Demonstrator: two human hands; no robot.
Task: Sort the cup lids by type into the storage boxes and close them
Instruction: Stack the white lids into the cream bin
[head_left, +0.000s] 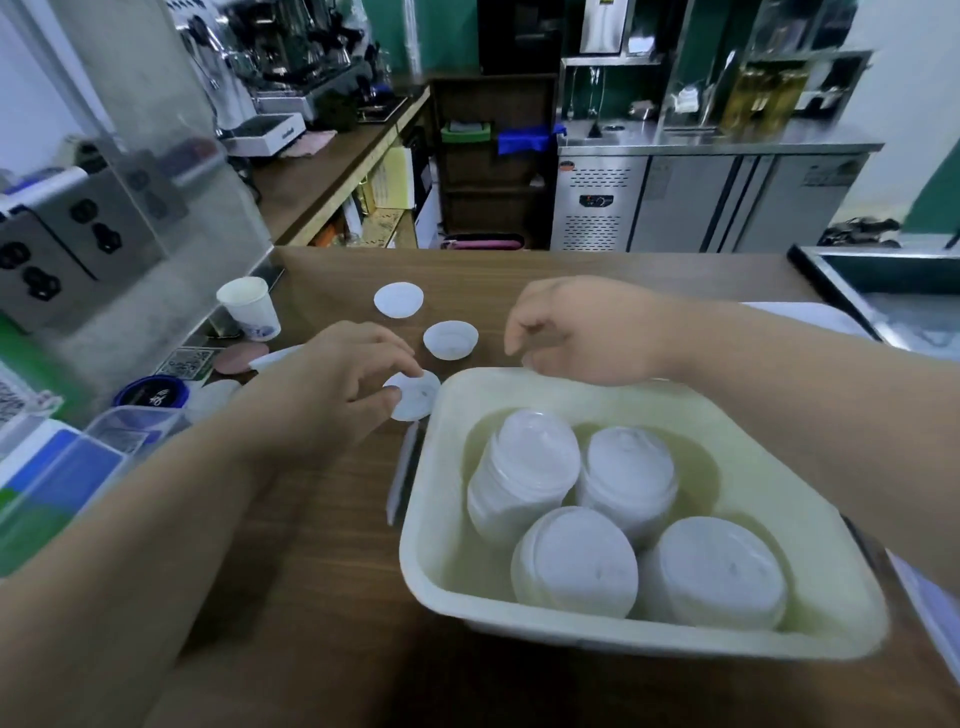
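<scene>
Lid in hand: small flat white lid (415, 397) on the wooden counter (322, 545), just beside the far left corner of the cream storage box (519, 621). Your left hand (332, 384) is curled over it, forefinger on top and thumb at the near edge. This looks like a pinch to lift it off the flat surface.

Your right hand (576, 332) hangs over the box's far rim, fingers loosely curled downward. Nothing shows in them. Whether the palm rests on the rim I cannot tell; likely it is there to steady the box.

Inside the box: four stacks of white lids (574, 561) lying tilted, nested by kind to save room. The box is open.

Loose on the counter beyond: a rimmed lid (450, 340) and, farther off, a flat lid (398, 300), apart from each other. Both are unsorted, so the task is judged partway.

At the left: a paper cup (249, 308) upright near the wall, and clear containers (130, 431) at the counter edge, possibly for the other lid type.
</scene>
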